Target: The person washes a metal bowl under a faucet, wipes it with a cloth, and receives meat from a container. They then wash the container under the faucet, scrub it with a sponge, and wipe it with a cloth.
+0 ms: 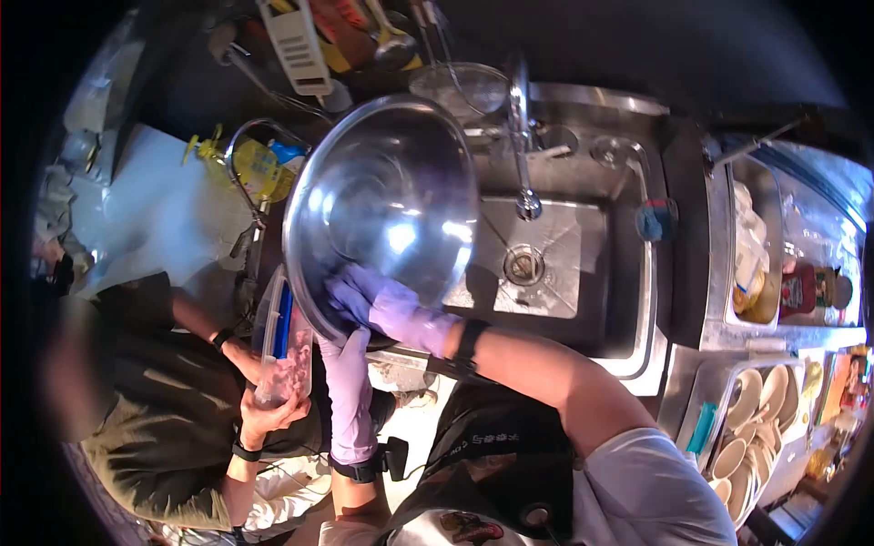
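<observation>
A large steel mixing bowl is tilted on its side at the sink's left edge, its hollow facing me. My left hand, in a pale purple glove, grips the bowl's lower rim; its fingertips are partly hidden behind the rim. Inside the bowl, my right hand, gloved alike, presses against the lower inner wall with its fingers bunched. A darker bluish patch lies under those fingers, and I cannot make out whether it is a cloth or shaded glove.
A metal sink with a faucet lies right of the bowl. At left, another person holds a clear container of pink pieces close to my left arm. A yellow bottle stands behind. A bin of bowls sits at right.
</observation>
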`<state>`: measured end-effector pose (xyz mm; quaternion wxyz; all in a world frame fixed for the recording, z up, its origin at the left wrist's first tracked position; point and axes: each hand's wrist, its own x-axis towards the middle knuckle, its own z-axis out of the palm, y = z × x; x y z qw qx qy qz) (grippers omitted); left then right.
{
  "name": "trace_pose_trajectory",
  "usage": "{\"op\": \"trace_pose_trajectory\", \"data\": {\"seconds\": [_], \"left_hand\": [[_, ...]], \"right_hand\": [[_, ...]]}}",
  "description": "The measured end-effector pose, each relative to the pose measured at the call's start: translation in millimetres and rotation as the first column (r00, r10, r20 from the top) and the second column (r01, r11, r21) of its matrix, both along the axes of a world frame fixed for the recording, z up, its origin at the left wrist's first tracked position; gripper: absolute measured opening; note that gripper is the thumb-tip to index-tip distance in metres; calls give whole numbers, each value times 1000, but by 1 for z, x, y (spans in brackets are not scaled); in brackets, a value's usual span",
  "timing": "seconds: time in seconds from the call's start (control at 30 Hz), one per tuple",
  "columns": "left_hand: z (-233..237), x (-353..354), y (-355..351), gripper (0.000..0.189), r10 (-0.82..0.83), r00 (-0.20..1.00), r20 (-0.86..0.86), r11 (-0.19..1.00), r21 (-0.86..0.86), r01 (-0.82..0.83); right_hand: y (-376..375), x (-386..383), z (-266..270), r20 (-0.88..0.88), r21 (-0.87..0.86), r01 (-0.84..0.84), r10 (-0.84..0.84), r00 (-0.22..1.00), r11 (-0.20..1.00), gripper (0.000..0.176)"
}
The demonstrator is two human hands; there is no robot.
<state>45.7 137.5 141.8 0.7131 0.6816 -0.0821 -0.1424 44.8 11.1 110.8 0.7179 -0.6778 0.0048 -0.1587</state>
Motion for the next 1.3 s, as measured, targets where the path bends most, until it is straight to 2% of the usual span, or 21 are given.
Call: {"op": "trace_pose_trajectory", "data": {"seconds": [0.03,0.07,0.1,0.17,0.23,0.27,0.33,0.4,0.5,0.53,0.6,0.67,0.77,0.83,0.87,1.0,1.07,1.2,1.23,1.27,1.3], "left_hand": [[-9,10,15,75,83,986,-145,988,140,-63],[-9,7,18,71,112,977,-180,988,126,-90],[-11,4,24,72,112,968,-226,987,142,-81],[-20,-2,42,74,107,953,-283,990,115,-77],[-38,-2,61,74,115,943,-313,993,49,-105],[-35,-9,58,62,120,953,-277,993,42,-112],[-34,-14,59,63,115,927,-358,993,10,-120],[-33,-15,61,63,69,890,-450,996,73,-41],[-24,-29,44,63,65,844,-532,997,-5,-80],[-26,-29,39,63,46,870,-491,998,-10,-58],[-30,-22,34,60,38,888,-458,998,-25,-55],[-30,-14,38,57,75,897,-435,997,65,-51],[-35,-2,55,56,49,885,-463,998,0,-55],[-46,-1,69,56,55,866,-498,998,2,-62],[-45,-4,69,57,67,837,-543,997,15,-70],[-59,-5,77,29,18,770,-637,996,75,39],[-55,-9,72,22,-12,715,-699,989,95,109],[-69,-16,61,29,-96,677,-730,968,90,234],[-72,-17,66,30,-87,672,-735,951,139,275],[-75,-16,70,31,-75,669,-740,931,188,312],[-58,-26,61,22,-115,703,-701,979,38,199]], "right_hand": [[1,-10,-17,334,-455,299,-151,931,839,21],[0,-8,-52,85,-708,28,45,995,705,35],[-3,-14,-75,157,-610,113,-20,987,785,43],[-39,-27,-84,63,-802,-7,96,993,597,47],[-72,-24,-89,29,-988,20,58,998,151,36],[-89,-18,-90,124,-991,121,68,990,53,28],[-109,2,-81,-31,-998,-27,75,997,-60,20],[-110,35,-98,122,-982,95,-163,979,-161,27],[-94,44,-44,176,-681,379,-363,915,626,37],[-77,41,-36,148,-596,379,-367,918,708,45],[-32,21,-24,38,-700,288,-368,929,654,51],[-9,10,-63,187,-729,131,11,982,672,54],[-31,-24,-78,23,-693,-358,515,857,626,55],[-68,-23,-72,-69,-802,-345,498,865,488,42],[-90,-19,-72,-279,-838,-448,461,842,312,33],[-113,1,-37,-250,-918,-253,50,967,305,39],[-84,0,-7,78,-878,-10,164,983,479,43],[-31,8,22,342,-929,217,472,812,299,43],[-28,21,20,395,-906,245,481,782,346,39],[-36,31,18,237,-956,114,487,841,269,38],[-43,41,22,72,-980,-26,479,875,195,37]]}}
